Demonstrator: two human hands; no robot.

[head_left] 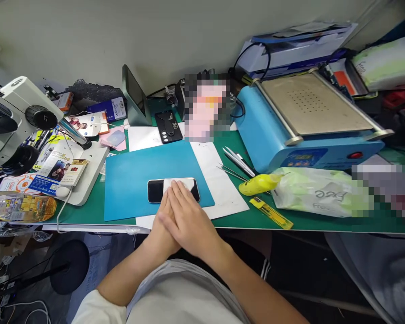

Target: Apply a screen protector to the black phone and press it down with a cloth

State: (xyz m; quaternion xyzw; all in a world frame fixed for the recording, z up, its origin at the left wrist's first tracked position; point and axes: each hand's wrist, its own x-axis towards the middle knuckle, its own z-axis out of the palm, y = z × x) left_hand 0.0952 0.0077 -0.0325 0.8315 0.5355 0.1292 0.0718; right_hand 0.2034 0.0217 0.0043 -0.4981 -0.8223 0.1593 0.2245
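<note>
A smartphone (155,191) with a dark screen and pale frame lies flat on a blue mat (131,175). Over its middle is a white wipe or tissue (189,183). My right hand (192,220) rests across my left, its fingers stretched out with the tips on the wipe. Beneath it, my left hand (162,234) also reaches toward the phone; its visible fingers look straight, though most are covered. The part of the phone under the wipe and fingers is hidden.
A microscope (37,112) stands at left beside a bottle of yellow liquid (23,207). At right sits a blue heating plate machine (266,126), with tweezers (232,171), a yellow bottle (259,183) and a wipes packet (310,193) before it. Behind the mat lies a black phone case (168,127).
</note>
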